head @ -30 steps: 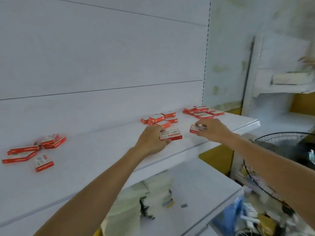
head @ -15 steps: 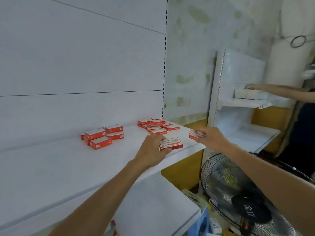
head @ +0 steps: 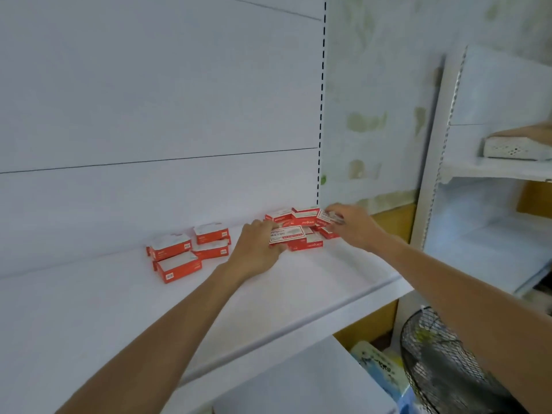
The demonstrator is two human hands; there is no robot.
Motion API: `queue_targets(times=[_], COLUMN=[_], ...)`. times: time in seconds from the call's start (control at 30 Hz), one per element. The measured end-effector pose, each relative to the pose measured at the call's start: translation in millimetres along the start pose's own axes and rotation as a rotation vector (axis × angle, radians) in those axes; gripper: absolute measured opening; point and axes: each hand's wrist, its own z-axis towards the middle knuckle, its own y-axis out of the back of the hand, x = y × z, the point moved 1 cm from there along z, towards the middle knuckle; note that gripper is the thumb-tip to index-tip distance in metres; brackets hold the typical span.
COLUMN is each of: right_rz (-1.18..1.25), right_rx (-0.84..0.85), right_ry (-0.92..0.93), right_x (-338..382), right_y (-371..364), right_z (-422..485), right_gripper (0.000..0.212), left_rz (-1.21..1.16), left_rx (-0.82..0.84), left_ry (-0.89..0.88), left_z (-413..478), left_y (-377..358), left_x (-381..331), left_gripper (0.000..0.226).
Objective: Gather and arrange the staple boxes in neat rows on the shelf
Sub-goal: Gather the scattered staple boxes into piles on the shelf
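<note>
Small red-and-white cardboard staple box [head: 287, 234], frame centre: your left hand [head: 257, 246] is gripping it; right hand [head: 354, 227] is pinching second staple box [head: 327, 217]. Probably light, stiff, smooth-sided; you are best holding long edges.

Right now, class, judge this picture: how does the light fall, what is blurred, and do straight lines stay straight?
Head view: soft, even light, no glare on the shelf; print on the staple box in the left hand is smeared; the fan is blurred; the perforated post leans, likely from the wide lens.
</note>
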Motion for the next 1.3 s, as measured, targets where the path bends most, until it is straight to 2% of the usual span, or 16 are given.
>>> queue_targets(times=[0.1, 0.23, 0.4, 0.5, 0.7, 0.8, 0.9, 1.1, 1.3], right_rz=[0.05, -0.002, -0.08, -0.06, 0.028, 0.029, 0.041, 0.125, 0.27], right_rx=[0.022, 0.007, 0.128, 0.111, 0.243, 0.249, 0.182, 0.113, 0.182], right_ry=[0.0, 0.05, 0.133, 0.192, 0.275, 0.299, 0.316, 0.526, 0.797], right_x=[-11.0, -30.7, -57.0, -65.2, -84.7, -88.0, -83.3, -28.5, 114.7], right_y=[-14.3, -18.1, -24.0, -13.3, -16.3, -16.6, -16.3, -27.1, -70.7], right_z=[16.0, 46.7, 70.2, 84.1, 82.0, 88.3, 93.1, 89.4, 49.3], right_gripper=[0.035, 0.036, 0.044, 0.04, 0.033, 0.029, 0.028, 0.032, 0.033], left_rz=[-0.025, -0.015, -0.034, -0.07, 0.055, 0.087, 0.087, 0.111, 0.201], left_rx=[0.003, -0.038, -0.087, -0.148, -0.068, -0.1, -0.146, -0.252, -0.406], left_ry=[0.025, 0.048, 0.1, 0.138, 0.221, 0.225, 0.246, 0.394, 0.61], left_z=[14.7, 39.8, 58.1, 71.5, 76.2, 73.8, 64.8, 7.9, -104.5], left_y=[-7.3, -14.4, -30.0, -32.8, -60.2, -61.3, -58.7, -30.1, 52.8], left_x=[2.1, 3.9, -10.4, -28.4, -38.6, -44.8, -47.2, -17.9, 21.2], left_gripper=[0.045, 0.044, 0.043, 0.041, 0.032, 0.033, 0.037, 0.03, 0.027])
